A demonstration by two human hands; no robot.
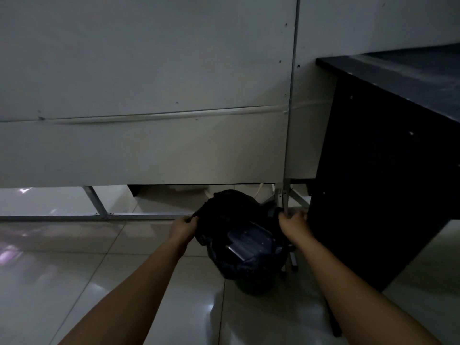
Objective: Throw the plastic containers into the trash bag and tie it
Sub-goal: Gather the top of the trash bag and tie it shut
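Note:
A black trash bag (pixel 224 207) lines a small dark bin (pixel 254 286) on the tiled floor, low in the middle of the head view. A clear plastic container (pixel 249 241) lies inside the bag's open mouth. My left hand (pixel 183 226) pinches the bag's left edge. My right hand (pixel 293 220) grips the bag's right edge. Both hands hold the rim stretched apart. The scene is dim, so the bag's folds are hard to make out.
A dark desk (pixel 388 155) stands close on the right, its side panel right beside my right hand. A grey partition wall (pixel 149 95) on a metal frame (pixel 99 215) rises just behind the bin. Glossy floor tiles (pixel 74 282) spread to the left and front.

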